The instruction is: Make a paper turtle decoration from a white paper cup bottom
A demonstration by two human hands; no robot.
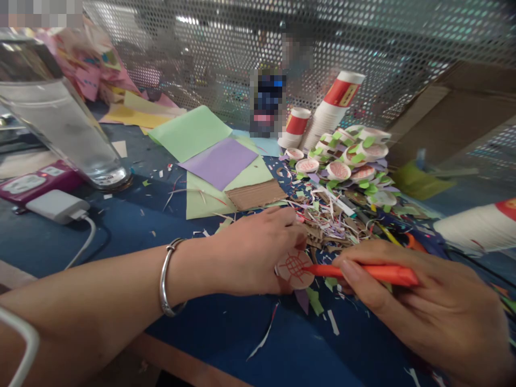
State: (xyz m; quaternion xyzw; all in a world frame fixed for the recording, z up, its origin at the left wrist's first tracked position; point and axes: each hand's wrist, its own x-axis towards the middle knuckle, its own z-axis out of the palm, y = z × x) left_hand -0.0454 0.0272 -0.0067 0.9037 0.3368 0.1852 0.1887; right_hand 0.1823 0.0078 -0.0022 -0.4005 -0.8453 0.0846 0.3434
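Observation:
My left hand (252, 250), with a silver bangle at the wrist, is closed around a small round paper cup bottom (297, 275). Its flat face is turned up and bears a red crisscross pattern. Purple and green paper bits (315, 302) show just below it; whether they are attached I cannot tell. In my right hand (439, 301) is a red marker (374, 273), gripped like a pen. The marker's tip meets the patterned face. Part of the cup bottom is hidden behind my left fingers.
Similar decorated cup bottoms (338, 171) are heaped at back right, near stacked paper cups (322, 126). Shredded paper scraps (328, 215) lie beyond my hands. Green paper (193, 131), purple paper (220, 161) and cardboard (256, 194) lie mid-table. A glass bottle (76, 129) and white charger (58, 206) stand left.

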